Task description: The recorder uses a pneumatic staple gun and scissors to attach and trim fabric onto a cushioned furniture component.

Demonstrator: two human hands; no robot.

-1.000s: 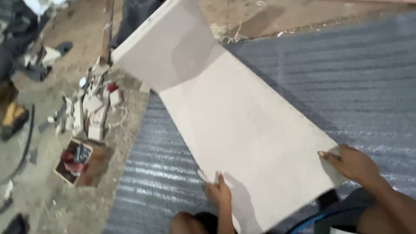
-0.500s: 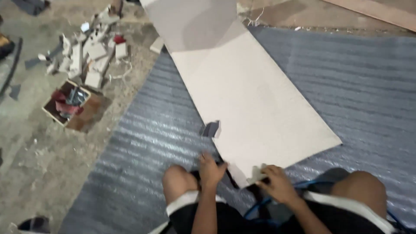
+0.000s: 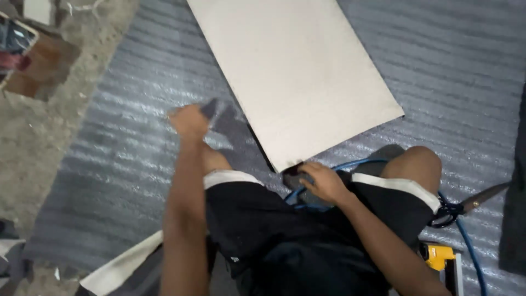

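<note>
Head cam, looking down at my own lap. I'm kneeling on the grey ribbed underlay [image 3: 131, 164] on the floor.

Left hand [image 3: 189, 120] is raised, off to the left of the panel, closed around a small dark piece [image 3: 211, 108]. It's motion-blurred, so I can't tell what the piece is.

Right hand [image 3: 323, 183] sits at the near corner of the pale flat panel [image 3: 296, 77], fingers curled over a dark object [image 3: 293, 176] right at that corner. Looks like a grip, but what it grips is too hidden to name.

The panel lies flat on the underlay, running away from me up and left, its near corner just beside my knees.

Step in hand, as I read it: working the near corner of the panel, one hand on the corner, the other carrying a small part. Next move would call for bringing the left hand back to the panel edge without shifting the panel on the slick underlay.

Around me: blue hose [image 3: 468, 246] loops by the right knee [image 3: 419, 161], yellow power tool [image 3: 438, 257] beside it at lower right, a dark blade-like tool [image 3: 485, 197] further right. Bare dusty concrete [image 3: 38, 142] at left, with an open box of bits [image 3: 16, 46] at top left. Rough site floor, not a finished room.
</note>
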